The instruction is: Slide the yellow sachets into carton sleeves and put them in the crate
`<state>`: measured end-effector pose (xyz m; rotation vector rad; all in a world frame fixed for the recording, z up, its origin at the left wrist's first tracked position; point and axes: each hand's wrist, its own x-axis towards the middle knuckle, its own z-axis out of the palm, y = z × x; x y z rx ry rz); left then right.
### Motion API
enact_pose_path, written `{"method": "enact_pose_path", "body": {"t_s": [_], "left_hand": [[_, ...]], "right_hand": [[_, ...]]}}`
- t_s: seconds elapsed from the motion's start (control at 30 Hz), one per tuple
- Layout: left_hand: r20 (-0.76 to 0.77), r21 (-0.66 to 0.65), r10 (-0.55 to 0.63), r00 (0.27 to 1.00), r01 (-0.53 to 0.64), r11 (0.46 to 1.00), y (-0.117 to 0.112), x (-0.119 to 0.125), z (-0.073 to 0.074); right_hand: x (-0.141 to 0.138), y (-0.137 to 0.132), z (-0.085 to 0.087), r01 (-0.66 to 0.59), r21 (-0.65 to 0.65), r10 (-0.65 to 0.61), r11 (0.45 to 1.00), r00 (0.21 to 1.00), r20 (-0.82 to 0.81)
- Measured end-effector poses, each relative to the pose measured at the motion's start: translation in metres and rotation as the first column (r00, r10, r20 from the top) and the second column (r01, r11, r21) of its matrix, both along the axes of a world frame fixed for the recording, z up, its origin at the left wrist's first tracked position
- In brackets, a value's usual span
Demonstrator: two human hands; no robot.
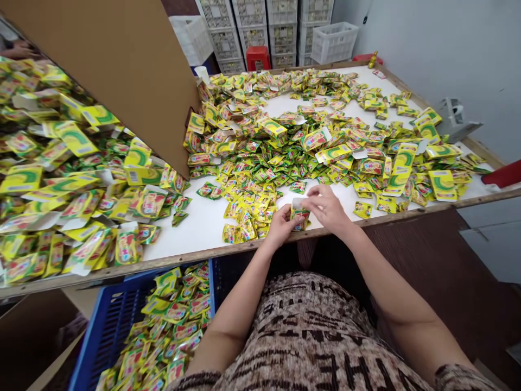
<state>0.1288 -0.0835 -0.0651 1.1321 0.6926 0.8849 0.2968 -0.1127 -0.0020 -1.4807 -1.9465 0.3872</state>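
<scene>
Close to the table's front edge, a small green and yellow carton [300, 219] is held upright with its white flap raised at the top. My left hand [280, 227] grips its left side, thumb across the printed front. At the flap, the fingers of my right hand [326, 209] are pinched together, partly hiding it. Yellow sachets [248, 214] lie in a loose heap just left of my left hand. Behind both hands spreads a bigger pile of green sachets [266, 163] mixed with printed cartons [401, 168].
A brown cardboard panel [134, 65] stands on the table at left, with more cartons [75, 138] beyond it. Below the edge sits a blue crate [91, 331] full of packets. A tape dispenser [456, 117] is at right; white crates [334, 43] stand behind.
</scene>
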Motion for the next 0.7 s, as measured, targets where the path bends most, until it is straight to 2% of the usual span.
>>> {"method": "enact_pose_path", "body": {"t_s": [0.07, 0.1, 0.23, 0.3, 0.33, 0.37, 0.43, 0.5, 0.53, 0.6, 0.63, 0.7], "left_hand": [[0.01, 0.006, -0.014, 1.0, 0.014, 1.0, 0.0, -0.001, -0.001], [0.001, 0.022, -0.012, 1.0, 0.012, 1.0, 0.0, -0.001, -0.001], [-0.059, 0.084, 0.051, 0.997, -0.046, 0.995, -0.001, -0.001, -0.003], [-0.068, 0.068, 0.065, 0.996, -0.061, 0.996, -0.002, -0.002, -0.002], [-0.066, 0.055, 0.065, 0.996, -0.061, 0.997, -0.003, -0.002, 0.0], [-0.061, 0.037, 0.063, 0.996, -0.061, 0.997, -0.004, -0.003, 0.002], [-0.041, -0.017, 0.058, 0.997, -0.059, 0.998, -0.005, -0.006, 0.006], [-0.011, -0.098, 0.037, 0.999, -0.038, 0.994, -0.005, -0.009, 0.012], [0.002, -0.14, 0.026, 1.0, -0.026, 0.99, -0.005, -0.011, 0.014], [0.005, -0.192, -0.002, 1.0, 0.003, 0.981, -0.004, -0.015, 0.019], [-0.004, -0.198, -0.013, 1.0, 0.012, 0.98, -0.004, -0.017, 0.021], [-0.024, -0.189, -0.015, 1.0, 0.01, 0.982, -0.004, -0.02, 0.024]], "right_hand": [[-0.001, -0.003, -0.008, 0.077, -0.001, -0.076, 0.997, 0.992, -0.097], [-0.002, -0.003, -0.011, 0.075, -0.016, -0.076, 0.997, 0.993, -0.095], [-0.012, -0.002, -0.017, -0.032, -0.077, 0.03, 0.997, 0.999, -0.024], [-0.016, -0.004, -0.018, 0.018, -0.077, -0.032, 0.997, 0.983, -0.183], [-0.017, -0.005, -0.019, 0.083, -0.087, -0.107, 0.993, 0.942, -0.317], [-0.018, -0.007, -0.021, 0.152, -0.122, -0.192, 0.981, 0.866, -0.461], [-0.017, -0.011, -0.025, 0.209, -0.269, -0.34, 0.94, 0.644, -0.685], [-0.016, -0.015, -0.028, 0.086, -0.423, -0.411, 0.902, 0.468, -0.782], [-0.015, -0.015, -0.029, -0.024, -0.477, -0.424, 0.878, 0.423, -0.801], [-0.015, -0.015, -0.026, -0.217, -0.55, -0.441, 0.806, 0.4, -0.803], [-0.016, -0.014, -0.024, -0.263, -0.577, -0.452, 0.773, 0.411, -0.792], [-0.019, -0.011, -0.019, -0.254, -0.606, -0.466, 0.754, 0.444, -0.766]]}}
